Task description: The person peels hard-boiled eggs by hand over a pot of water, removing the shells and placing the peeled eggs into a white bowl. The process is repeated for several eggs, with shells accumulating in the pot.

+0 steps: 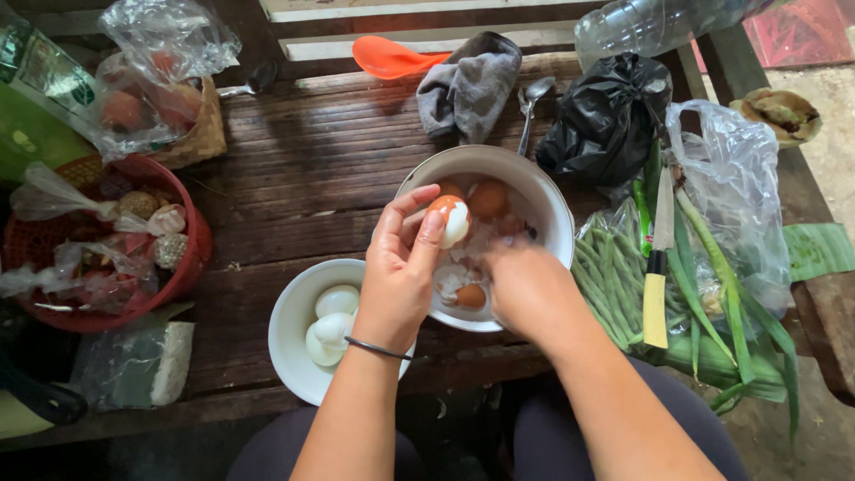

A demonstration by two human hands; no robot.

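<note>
Head view shows a half-peeled egg, brown shell on one end and bare white on the other, held above the big bowl. Left hand pinches it in its fingers; right hand dips into the bowl, its fingers hidden.

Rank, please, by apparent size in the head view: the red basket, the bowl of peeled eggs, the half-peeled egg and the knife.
1. red basket, partly cut off
2. bowl of peeled eggs
3. knife
4. half-peeled egg, held in the left hand
</note>
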